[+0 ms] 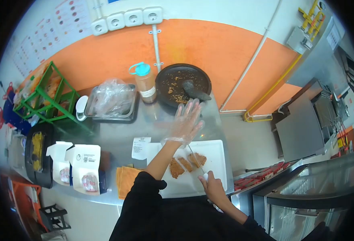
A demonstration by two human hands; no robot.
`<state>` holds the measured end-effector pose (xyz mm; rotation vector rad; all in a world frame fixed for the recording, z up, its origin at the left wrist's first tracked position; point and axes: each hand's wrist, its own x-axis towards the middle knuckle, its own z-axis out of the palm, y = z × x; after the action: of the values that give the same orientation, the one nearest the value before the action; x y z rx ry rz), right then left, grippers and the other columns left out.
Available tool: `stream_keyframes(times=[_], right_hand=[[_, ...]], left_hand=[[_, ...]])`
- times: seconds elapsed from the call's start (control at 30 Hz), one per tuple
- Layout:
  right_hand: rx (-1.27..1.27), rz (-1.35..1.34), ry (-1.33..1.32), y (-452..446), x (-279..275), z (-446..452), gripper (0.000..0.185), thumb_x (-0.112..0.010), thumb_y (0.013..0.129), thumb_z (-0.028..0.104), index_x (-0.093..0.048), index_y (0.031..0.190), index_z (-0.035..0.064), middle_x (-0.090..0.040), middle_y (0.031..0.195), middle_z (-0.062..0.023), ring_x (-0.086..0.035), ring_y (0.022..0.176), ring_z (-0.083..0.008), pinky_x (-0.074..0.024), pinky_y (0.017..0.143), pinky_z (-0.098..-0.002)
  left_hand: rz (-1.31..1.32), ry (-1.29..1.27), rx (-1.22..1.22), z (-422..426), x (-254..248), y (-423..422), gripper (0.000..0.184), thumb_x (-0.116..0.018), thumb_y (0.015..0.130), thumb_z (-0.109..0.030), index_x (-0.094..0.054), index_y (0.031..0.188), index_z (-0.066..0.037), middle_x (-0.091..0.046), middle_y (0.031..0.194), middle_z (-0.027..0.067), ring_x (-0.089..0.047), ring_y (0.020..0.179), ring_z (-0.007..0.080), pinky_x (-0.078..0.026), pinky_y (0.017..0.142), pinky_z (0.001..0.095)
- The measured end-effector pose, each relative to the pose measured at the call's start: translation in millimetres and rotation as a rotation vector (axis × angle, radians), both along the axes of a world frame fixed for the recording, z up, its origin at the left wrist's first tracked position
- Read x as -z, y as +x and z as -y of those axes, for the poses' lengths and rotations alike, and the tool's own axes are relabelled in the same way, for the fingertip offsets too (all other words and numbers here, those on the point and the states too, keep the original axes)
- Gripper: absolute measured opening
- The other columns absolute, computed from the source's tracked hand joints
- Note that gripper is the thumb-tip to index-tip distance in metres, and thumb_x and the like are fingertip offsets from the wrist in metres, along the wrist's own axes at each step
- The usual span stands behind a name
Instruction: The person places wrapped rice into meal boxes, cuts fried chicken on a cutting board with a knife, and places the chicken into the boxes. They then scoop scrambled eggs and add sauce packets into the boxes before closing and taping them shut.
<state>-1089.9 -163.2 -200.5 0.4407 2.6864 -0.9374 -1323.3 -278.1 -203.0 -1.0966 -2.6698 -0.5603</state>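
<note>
My left hand, in a clear plastic glove, is stretched out with fingers spread above the far edge of the white cutting board. Its fingertips lie near the rim of a dark stone mortar, which holds brown crumbs and a stone pestle. Bare, my right hand grips the pale handle of a knife at the board's right side. The thin blade points away from me, across pieces of brown breaded, fried food cut apart on the board. A receipt lies left of the board.
Two white takeaway boxes and orange-brown paper or cloths sit at the left front. Behind stand a bottle with turquoise lid, a metal tray with plastic bags and a green rack. A glass-topped cabinet is at right.
</note>
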Motion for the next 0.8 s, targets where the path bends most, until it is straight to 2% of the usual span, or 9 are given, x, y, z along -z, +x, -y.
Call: stream_keyframes(times=[0.03, 0.07, 0.1, 0.13, 0.17, 0.33, 0.47, 0.67, 0.8], right_hand=[[-0.013, 0.005, -0.003, 2, -6, 7, 0.041, -0.050, 0.096, 0.040, -0.045, 0.099, -0.0001, -0.062, 0.071, -0.0295, -0.061, 0.071, -0.0512, -0.0477, 0.062, -0.0573], [-0.037, 0.029, -0.122, 1, -13, 15, 0.041, -0.050, 0.097, 0.040, -0.046, 0.100, -0.0011, -0.062, 0.072, -0.0296, -0.060, 0.073, -0.0519, -0.0474, 0.064, -0.0573], [-0.059, 0.053, -0.240, 0, -16, 21, 0.042, -0.050, 0.097, 0.039, -0.046, 0.100, -0.0020, -0.062, 0.072, -0.0297, -0.060, 0.075, -0.0527, -0.0470, 0.066, -0.0572], [-0.068, 0.010, -0.242, 2, -7, 26, 0.044, -0.050, 0.097, 0.039, -0.049, 0.100, -0.0047, -0.058, 0.064, -0.0301, -0.059, 0.069, -0.0516, -0.0450, 0.062, -0.0560], [-0.072, 0.011, -0.243, 2, -1, 29, 0.044, -0.050, 0.097, 0.039, -0.049, 0.100, -0.0047, -0.058, 0.064, -0.0301, -0.059, 0.069, -0.0516, -0.0450, 0.062, -0.0560], [-0.160, 0.065, -0.122, -5, 28, 37, 0.043, -0.050, 0.097, 0.038, -0.049, 0.101, -0.0044, -0.059, 0.067, -0.0305, -0.059, 0.070, -0.0518, -0.0454, 0.065, -0.0568], [-0.157, 0.071, -0.088, -7, 42, 39, 0.043, -0.050, 0.096, 0.039, -0.049, 0.101, -0.0041, -0.060, 0.071, -0.0319, -0.059, 0.073, -0.0525, -0.0458, 0.067, -0.0574], [-0.146, 0.122, -0.115, -19, 44, 34, 0.040, -0.052, 0.095, 0.037, -0.052, 0.101, -0.0026, -0.062, 0.077, -0.0328, -0.061, 0.076, -0.0520, -0.0488, 0.069, -0.0565], [-0.155, 0.094, 0.089, -13, 34, 51, 0.040, -0.052, 0.095, 0.037, -0.051, 0.099, -0.0020, -0.063, 0.075, -0.0309, -0.063, 0.072, -0.0483, -0.0498, 0.064, -0.0557]], left_hand=[[-0.065, -0.025, -0.014, 6, -19, 6, 0.062, -0.031, 0.100, -0.039, -0.019, 0.149, -0.004, -0.019, 0.156, 0.0104, -0.016, 0.145, 0.0275, -0.011, 0.117, 0.0492], [-0.057, -0.082, -0.032, 18, -30, 11, 0.063, -0.032, 0.099, -0.040, -0.019, 0.150, -0.005, -0.019, 0.156, 0.0099, -0.015, 0.145, 0.0269, -0.011, 0.117, 0.0486], [-0.056, -0.084, -0.040, 30, -29, 13, 0.063, -0.032, 0.099, -0.040, -0.019, 0.150, -0.005, -0.019, 0.156, 0.0099, -0.015, 0.145, 0.0269, -0.011, 0.117, 0.0486], [-0.027, -0.096, -0.081, 43, -25, 16, 0.063, -0.032, 0.099, -0.040, -0.019, 0.150, -0.005, -0.019, 0.156, 0.0096, -0.016, 0.145, 0.0265, -0.012, 0.117, 0.0487], [0.002, -0.107, -0.121, 54, -21, 20, 0.063, -0.033, 0.099, -0.039, -0.019, 0.150, -0.005, -0.020, 0.156, 0.0094, -0.016, 0.145, 0.0261, -0.012, 0.117, 0.0488], [0.020, -0.147, -0.230, 73, 26, 22, 0.063, -0.034, 0.098, -0.038, -0.017, 0.150, -0.005, -0.019, 0.157, 0.0094, -0.017, 0.145, 0.0256, -0.011, 0.117, 0.0468], [0.129, -0.083, -0.196, 79, 59, 17, 0.063, -0.033, 0.099, -0.037, -0.016, 0.150, -0.005, -0.018, 0.157, 0.0094, -0.016, 0.145, 0.0261, -0.010, 0.118, 0.0444], [0.205, -0.150, -0.129, 70, 68, 6, 0.064, -0.033, 0.099, -0.037, -0.014, 0.150, -0.004, -0.017, 0.157, 0.0107, -0.013, 0.145, 0.0264, -0.010, 0.118, 0.0424], [0.259, -0.059, -0.191, 83, 61, 11, 0.065, -0.034, 0.098, -0.039, -0.016, 0.150, -0.003, -0.018, 0.156, 0.0124, -0.014, 0.145, 0.0281, -0.009, 0.118, 0.0438]])
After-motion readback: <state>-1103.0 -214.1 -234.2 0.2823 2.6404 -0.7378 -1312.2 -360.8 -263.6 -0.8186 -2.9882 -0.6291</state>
